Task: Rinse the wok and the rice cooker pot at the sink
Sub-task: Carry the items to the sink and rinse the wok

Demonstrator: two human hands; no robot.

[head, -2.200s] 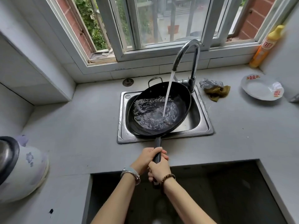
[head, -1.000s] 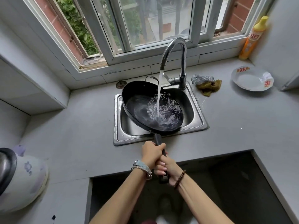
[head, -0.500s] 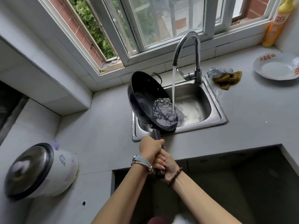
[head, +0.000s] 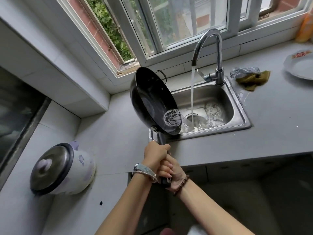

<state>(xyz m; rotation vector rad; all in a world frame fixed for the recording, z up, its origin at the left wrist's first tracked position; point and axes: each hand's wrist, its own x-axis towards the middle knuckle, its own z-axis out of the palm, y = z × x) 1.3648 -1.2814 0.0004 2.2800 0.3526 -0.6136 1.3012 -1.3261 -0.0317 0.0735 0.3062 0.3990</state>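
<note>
Wok (head: pixel 149 102) tipped steeply on edge over left side of sink (head: pixel 243 116), water pouring from its low rim into the basin. Both hands on the handle (head: pixel 160 138) just in front of sink: L hand (head: pixel 155 155) nearer the wok, fingers wrapped tight round it; R hand (head: pixel 174 173) behind, fingers curled round the end. Tap (head: pixel 218 53) at sink's back is running, stream falling beside wok. Rice cooker (head: pixel 62 168), lid on, well left of sink.

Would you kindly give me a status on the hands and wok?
Left hand, right hand both grip wok by handle. Tipped over sink, water pouring out, tap running. Rice cooker aside, lid on; nothing blocking.
</note>
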